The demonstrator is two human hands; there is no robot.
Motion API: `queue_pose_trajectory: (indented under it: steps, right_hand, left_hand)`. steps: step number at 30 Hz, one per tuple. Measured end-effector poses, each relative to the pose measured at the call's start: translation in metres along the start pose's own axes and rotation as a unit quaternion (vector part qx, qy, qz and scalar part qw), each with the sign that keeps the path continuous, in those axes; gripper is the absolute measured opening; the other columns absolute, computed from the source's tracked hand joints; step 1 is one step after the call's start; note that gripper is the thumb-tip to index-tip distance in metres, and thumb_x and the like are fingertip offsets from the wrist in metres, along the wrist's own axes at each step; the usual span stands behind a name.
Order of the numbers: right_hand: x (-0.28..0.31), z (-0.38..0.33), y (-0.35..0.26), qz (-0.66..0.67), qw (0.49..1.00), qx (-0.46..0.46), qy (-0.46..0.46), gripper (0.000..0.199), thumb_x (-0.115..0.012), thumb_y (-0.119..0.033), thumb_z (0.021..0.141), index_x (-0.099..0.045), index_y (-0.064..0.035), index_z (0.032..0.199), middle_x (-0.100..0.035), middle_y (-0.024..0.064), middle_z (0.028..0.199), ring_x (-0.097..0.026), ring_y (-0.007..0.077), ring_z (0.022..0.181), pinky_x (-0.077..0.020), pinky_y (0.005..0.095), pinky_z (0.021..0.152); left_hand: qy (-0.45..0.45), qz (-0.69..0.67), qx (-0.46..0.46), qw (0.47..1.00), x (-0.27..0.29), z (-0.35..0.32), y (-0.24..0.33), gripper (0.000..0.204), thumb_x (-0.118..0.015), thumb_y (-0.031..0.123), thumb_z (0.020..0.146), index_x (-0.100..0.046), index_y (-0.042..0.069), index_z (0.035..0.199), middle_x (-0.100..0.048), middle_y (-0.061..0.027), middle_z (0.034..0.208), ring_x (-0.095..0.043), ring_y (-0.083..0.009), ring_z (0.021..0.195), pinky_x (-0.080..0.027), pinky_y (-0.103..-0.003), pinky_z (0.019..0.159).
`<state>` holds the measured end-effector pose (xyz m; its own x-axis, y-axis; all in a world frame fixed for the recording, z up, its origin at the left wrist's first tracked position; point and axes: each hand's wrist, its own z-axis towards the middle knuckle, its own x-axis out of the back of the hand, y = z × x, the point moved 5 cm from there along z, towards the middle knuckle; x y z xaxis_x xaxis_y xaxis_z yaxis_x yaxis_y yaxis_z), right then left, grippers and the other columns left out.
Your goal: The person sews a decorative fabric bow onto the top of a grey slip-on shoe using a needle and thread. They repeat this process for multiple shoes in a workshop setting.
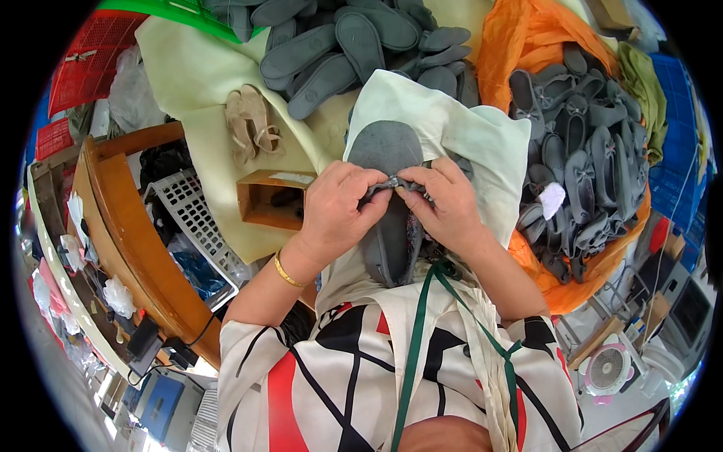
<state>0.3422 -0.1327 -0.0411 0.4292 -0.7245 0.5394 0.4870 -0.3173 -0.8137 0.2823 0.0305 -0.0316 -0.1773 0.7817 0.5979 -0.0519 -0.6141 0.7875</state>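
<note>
A grey cloth slipper (386, 145) lies over the white cloth (482, 139) on my lap, its sole toward the far side and its heel end close to my body. My left hand (340, 202) pinches the left side of a small grey bow (392, 181) at the slipper's middle, thumb and forefinger pressed together. On the bow's other side my right hand (440, 200) has the same pinch, and the fingertips of both hands nearly meet. A patterned lining shows along the slipper's inner edge. Whether a needle or thread is between the fingers I cannot tell.
Grey soles (324, 87) are heaped at the far side. An orange sack (520, 38) full of finished-looking bowed slippers (580, 181) stands at the right. Left are beige sandals (248, 120), an open brown box (252, 202), a white basket (192, 218) and a wooden drawer edge (143, 226).
</note>
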Motion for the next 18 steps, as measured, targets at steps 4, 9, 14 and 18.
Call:
queue_pose_trajectory:
  steps: [4,9,14,18]
  right_hand:
    - [-0.001,0.000,0.002,0.006,1.000,0.004,-0.005,0.027,-0.077,-0.006,0.076,-0.067,-0.0055,0.101,-0.051,0.0093,0.081,-0.053,0.0260,0.069,-0.0447,0.0365,0.060]
    - [-0.002,-0.001,0.006,0.021,1.000,0.004,-0.011,0.027,-0.076,-0.005,0.075,-0.067,-0.0052,0.100,-0.052,0.0093,0.080,-0.054,0.0261,0.069,-0.0443,0.0365,0.060]
    - [-0.001,0.007,0.006,-0.002,0.998,-0.003,-0.066,0.023,-0.075,-0.011,0.078,-0.065,-0.0039,0.098,-0.053,0.0107,0.079,-0.055,0.0284,0.070,-0.0454,0.0379,0.061]
    - [-0.001,0.008,0.009,0.004,0.993,-0.068,-0.096,0.024,-0.075,-0.017,0.081,-0.064,-0.0035,0.098,-0.054,0.0110,0.080,-0.057,0.0302,0.072,-0.0466,0.0390,0.062]
  left_hand:
    - [0.023,0.020,-0.020,0.999,-0.001,-0.004,0.002,0.018,-0.077,0.008,0.073,-0.069,0.009,0.089,-0.063,-0.0051,0.077,-0.059,-0.0253,0.068,-0.049,-0.036,0.060]
    - [0.053,-0.012,-0.028,0.998,-0.003,-0.006,0.001,0.018,-0.079,0.002,0.071,-0.070,0.007,0.087,-0.062,-0.0038,0.072,-0.054,-0.0182,0.058,-0.043,-0.029,0.051]
    - [-0.009,-0.033,0.025,0.999,-0.004,-0.002,-0.002,0.016,-0.077,0.006,0.074,-0.068,0.007,0.087,-0.060,-0.0063,0.072,-0.057,-0.0220,0.060,-0.044,-0.033,0.053]
    - [-0.066,-0.089,0.126,0.986,-0.005,0.004,-0.009,0.015,-0.074,0.013,0.080,-0.065,0.004,0.089,-0.060,-0.0089,0.071,-0.056,-0.0240,0.059,-0.044,-0.034,0.053]
